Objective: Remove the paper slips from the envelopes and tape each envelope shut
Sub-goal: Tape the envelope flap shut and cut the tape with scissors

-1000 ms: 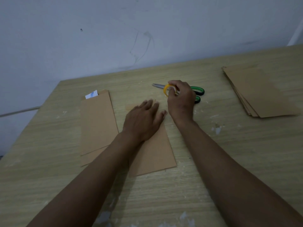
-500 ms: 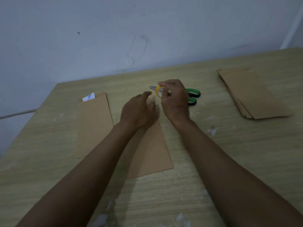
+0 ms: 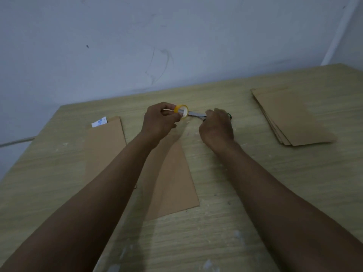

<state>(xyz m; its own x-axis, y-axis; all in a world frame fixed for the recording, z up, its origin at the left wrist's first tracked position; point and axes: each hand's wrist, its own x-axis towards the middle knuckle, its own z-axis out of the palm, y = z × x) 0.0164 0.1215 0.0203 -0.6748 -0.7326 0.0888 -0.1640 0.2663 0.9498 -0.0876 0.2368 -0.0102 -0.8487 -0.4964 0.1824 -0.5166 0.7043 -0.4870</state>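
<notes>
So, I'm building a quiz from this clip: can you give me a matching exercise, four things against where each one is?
Things:
1. tape roll
2. scissors
3. paper slip
4. envelope stack

Places:
A. far right of the table
B. sticking out of the top of the left envelope
C. held in the left hand
D. on the table under the right hand

Pairs: 1-C, 2-D, 3-B, 4-A
</notes>
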